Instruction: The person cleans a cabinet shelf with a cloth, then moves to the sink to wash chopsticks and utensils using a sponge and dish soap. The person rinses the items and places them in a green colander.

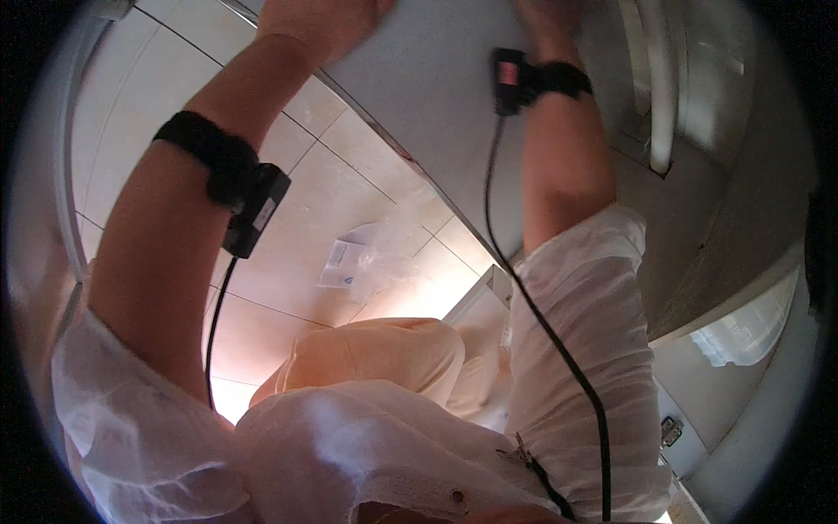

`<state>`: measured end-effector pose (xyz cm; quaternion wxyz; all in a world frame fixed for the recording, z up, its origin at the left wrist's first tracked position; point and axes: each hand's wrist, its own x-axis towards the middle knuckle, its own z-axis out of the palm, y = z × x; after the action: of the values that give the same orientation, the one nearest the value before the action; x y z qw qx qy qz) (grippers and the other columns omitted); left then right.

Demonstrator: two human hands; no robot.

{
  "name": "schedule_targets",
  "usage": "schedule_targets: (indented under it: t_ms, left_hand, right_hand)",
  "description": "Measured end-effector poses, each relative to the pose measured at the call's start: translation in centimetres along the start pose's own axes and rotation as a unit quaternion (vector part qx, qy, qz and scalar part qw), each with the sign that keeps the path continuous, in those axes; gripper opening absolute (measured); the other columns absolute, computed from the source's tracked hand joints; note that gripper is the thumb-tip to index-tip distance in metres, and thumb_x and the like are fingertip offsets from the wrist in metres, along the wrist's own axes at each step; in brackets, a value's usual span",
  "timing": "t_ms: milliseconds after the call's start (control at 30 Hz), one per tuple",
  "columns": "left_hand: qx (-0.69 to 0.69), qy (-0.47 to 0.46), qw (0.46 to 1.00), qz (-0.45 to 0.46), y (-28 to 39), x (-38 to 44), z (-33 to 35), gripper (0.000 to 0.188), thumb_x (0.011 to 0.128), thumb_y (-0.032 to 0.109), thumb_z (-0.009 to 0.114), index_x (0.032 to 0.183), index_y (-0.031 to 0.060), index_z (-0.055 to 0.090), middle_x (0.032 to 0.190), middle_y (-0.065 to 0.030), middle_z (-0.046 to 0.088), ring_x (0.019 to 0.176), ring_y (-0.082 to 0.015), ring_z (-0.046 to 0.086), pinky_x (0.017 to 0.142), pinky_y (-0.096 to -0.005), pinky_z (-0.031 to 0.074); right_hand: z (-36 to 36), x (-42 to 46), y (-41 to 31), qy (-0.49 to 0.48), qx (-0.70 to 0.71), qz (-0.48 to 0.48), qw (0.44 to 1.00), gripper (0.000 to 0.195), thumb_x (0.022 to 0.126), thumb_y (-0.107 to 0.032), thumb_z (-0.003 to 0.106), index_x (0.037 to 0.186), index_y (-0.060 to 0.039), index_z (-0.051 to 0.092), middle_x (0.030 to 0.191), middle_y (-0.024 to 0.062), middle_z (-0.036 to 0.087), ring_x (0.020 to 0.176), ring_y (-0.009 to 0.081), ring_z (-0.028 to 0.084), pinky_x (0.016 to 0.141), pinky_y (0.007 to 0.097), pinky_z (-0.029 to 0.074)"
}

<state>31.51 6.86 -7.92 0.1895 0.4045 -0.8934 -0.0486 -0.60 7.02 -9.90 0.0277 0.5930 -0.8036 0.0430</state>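
Note:
My left hand [327,26] is at the top edge of the view, over the near edge of a flat grey panel [425,92]. Its fingers are cut off by the frame, so any hold is hidden. Farther right, my right hand [550,23] is blurred and also cut off at the top. It is above the grey panel, beside a white pipe [660,98] that runs down into a hole in a cabinet-like space. What either hand touches cannot be made out. Each forearm wears a black strap with a small cabled box, the left box [257,209] and the right box [508,82].
A printed paper [342,263] and crumpled clear plastic wrap [389,259] lie on the tiled floor [262,281]. A clear plastic container [746,334] and a metal hinge [671,431] are at the right. The right cable [556,340] hangs along my sleeve.

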Motion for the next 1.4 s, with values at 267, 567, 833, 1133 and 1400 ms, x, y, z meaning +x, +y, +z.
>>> schedule_targets:
  t_ms: [267,567,833,1133,1400]
  left_hand:
    - [-0.03,-0.023,0.999,-0.029,-0.2,-0.1,-1.2,0.053,0.092,0.028,0.046,0.138,0.0013,0.045,0.147,-0.0166,0.04,0.139,-0.0314,0.033,0.118,-0.049,0.021]
    - [0.025,-0.033,0.999,-0.012,0.1,0.1,-1.7,0.054,0.095,0.029,0.042,0.142,0.0018,0.041,0.148,-0.0171,0.038,0.141,-0.0308,0.03,0.119,-0.0482,0.019]
    - [-0.025,-0.015,0.999,-0.023,-0.7,-0.3,-1.3,0.053,0.095,0.028,0.042,0.14,0.0,0.043,0.148,-0.0184,0.039,0.14,-0.0311,0.031,0.119,-0.0485,0.018]
    - [-0.006,0.004,1.0,-0.024,-0.1,0.5,-0.6,0.051,0.094,0.035,0.053,0.138,0.0095,0.047,0.148,-0.0114,0.041,0.14,-0.0249,0.034,0.118,-0.0484,0.023]
    - [-0.039,-0.024,0.998,-0.054,-1.1,0.6,-0.8,0.051,0.094,0.035,0.05,0.138,0.0076,0.049,0.148,-0.0118,0.042,0.14,-0.0255,0.034,0.117,-0.0501,0.022]
  right_hand:
    - [-3.8,-12.1,-9.4,0.104,0.086,-0.318,0.939,0.033,0.095,-0.025,0.055,0.127,-0.0176,0.058,0.135,0.0078,0.054,0.131,0.0312,0.044,0.11,0.0551,0.031]
    - [-4.0,-18.4,5.7,-0.067,-0.156,0.289,0.942,0.056,0.103,-0.044,0.031,0.149,-0.0133,0.032,0.156,0.017,0.024,0.143,0.0418,0.021,0.114,0.0603,0.021]
    - [-2.4,-13.6,-1.7,0.029,-0.06,0.018,0.998,0.064,0.098,-0.056,0.037,0.151,-0.0216,0.028,0.158,0.0105,0.023,0.146,0.0378,0.016,0.107,0.0733,0.016]
    - [0.8,-0.8,25.9,-0.202,-0.453,0.034,0.868,0.057,0.098,-0.036,0.052,0.145,-0.0086,0.037,0.148,0.0125,0.04,0.131,0.0335,0.043,0.106,0.0472,0.04]
    - [2.6,22.0,7.1,-0.043,-0.377,-0.047,0.924,0.066,0.097,-0.022,0.056,0.151,-0.0032,0.023,0.146,0.0159,0.044,0.127,0.0332,0.05,0.11,0.0444,0.039]
